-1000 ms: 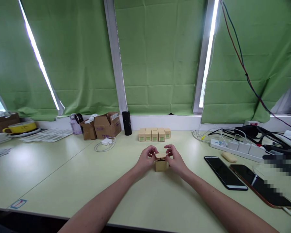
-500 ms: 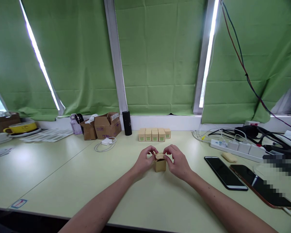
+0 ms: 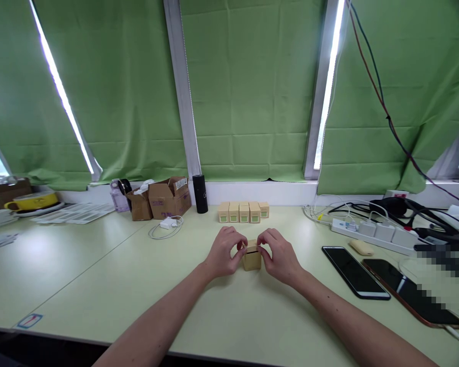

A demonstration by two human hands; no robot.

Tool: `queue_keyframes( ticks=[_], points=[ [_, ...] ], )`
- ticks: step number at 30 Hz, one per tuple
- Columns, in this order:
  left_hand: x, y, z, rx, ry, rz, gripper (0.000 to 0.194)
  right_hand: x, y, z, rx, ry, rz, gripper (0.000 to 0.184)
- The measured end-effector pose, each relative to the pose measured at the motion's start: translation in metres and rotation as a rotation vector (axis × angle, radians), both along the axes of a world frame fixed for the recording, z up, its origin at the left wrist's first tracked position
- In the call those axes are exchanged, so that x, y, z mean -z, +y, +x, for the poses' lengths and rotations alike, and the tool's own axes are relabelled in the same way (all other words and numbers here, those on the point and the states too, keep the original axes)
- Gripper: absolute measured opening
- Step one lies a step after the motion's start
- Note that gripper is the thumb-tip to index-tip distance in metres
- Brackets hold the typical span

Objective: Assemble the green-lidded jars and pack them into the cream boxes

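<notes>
A small brown cardboard box [image 3: 252, 262] stands upright on the table, its top flap folded down nearly level with a dark gap left along the front edge. My left hand [image 3: 225, 251] pinches the flap at its left corner, thumb and fingers curled. At the right corner, my right hand [image 3: 278, 255] grips the flap and box edge between thumb and fingertips. Beyond them stand several similar small boxes [image 3: 244, 212] side by side, each with a green label facing me. What lies inside the box in my hands is hidden.
Two phones lie on the right, one a black phone [image 3: 355, 271]. Behind them is a white power strip [image 3: 375, 234] with tangled cables. A black cylinder [image 3: 200, 194], an open carton [image 3: 168, 198] and a white charger [image 3: 169, 223] with its cord are at the left back.
The box's flap has tipped down toward the front opening and narrowed the gap. Both hands have closed in on its corners, the right one moving left onto it.
</notes>
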State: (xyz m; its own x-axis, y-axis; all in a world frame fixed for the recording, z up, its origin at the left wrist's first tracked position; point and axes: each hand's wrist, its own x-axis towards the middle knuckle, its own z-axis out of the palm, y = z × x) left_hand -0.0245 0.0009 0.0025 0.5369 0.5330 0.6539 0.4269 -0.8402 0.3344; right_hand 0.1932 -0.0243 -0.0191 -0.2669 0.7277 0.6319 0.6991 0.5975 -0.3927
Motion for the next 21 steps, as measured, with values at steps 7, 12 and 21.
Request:
queue_keyframes(
  ticks=[7, 12, 21],
  points=[
    [0.0052, 0.0036, -0.0008, -0.010, 0.030, 0.083, 0.009, 0.0027, 0.0019, -0.0001, -0.006, -0.021, 0.034, 0.018],
    [0.0075, 0.0051, -0.0002, -0.006, 0.041, 0.178, 0.009, 0.0049, 0.0024, 0.0002, -0.018, -0.029, 0.095, 0.019],
    [0.0073, 0.0046, 0.0002, 0.024, 0.036, 0.211, 0.010, 0.0041, 0.0003, 0.0007, -0.025, -0.069, 0.120, 0.022]
  ],
)
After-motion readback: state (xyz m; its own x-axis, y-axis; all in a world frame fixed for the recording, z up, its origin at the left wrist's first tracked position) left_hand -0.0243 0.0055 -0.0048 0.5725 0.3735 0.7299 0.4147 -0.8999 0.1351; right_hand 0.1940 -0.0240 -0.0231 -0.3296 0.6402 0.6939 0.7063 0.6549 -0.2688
